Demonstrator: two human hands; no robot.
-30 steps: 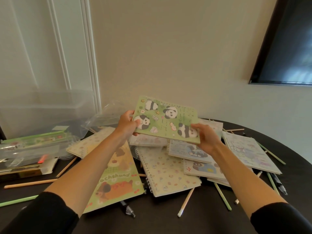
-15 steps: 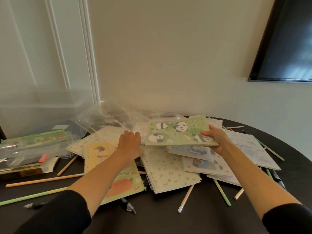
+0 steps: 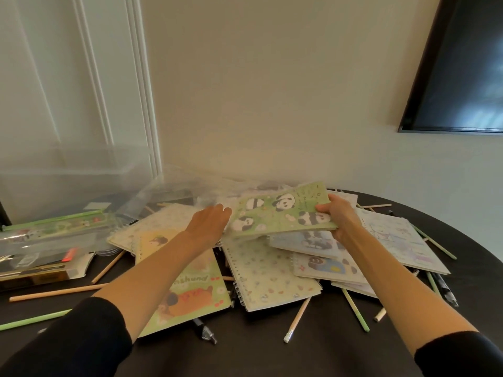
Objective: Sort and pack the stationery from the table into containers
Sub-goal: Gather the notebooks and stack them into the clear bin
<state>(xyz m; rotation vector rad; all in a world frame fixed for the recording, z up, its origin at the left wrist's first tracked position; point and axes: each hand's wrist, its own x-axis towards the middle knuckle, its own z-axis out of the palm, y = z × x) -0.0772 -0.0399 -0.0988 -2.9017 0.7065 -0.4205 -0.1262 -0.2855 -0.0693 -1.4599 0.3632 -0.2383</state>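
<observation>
My right hand (image 3: pixel 339 214) grips the right edge of a green panda notebook (image 3: pixel 280 210), held low and nearly flat over a pile of notebooks. My left hand (image 3: pixel 211 223) reaches forward with straight fingers, its tips at the notebook's left edge and under a crumpled clear plastic bag (image 3: pixel 174 194). Below lie a dachshund notebook (image 3: pixel 190 289), a cream spiral notebook (image 3: pixel 269 276), blue animal notebooks (image 3: pixel 313 246) and a pale purple-drawn notebook (image 3: pixel 400 240).
A clear plastic bin (image 3: pixel 68 175) stands at the back left. In front of it lie clear pencil cases (image 3: pixel 49 235). Several pencils (image 3: pixel 298 319) and pens (image 3: pixel 204 329) are scattered on the dark round table (image 3: pixel 272 355). The table's curved edge runs along the right.
The panda notebook has come down from a raised, tilted hold to nearly flat over the pile. My left hand let go of it and now reaches toward the plastic bag.
</observation>
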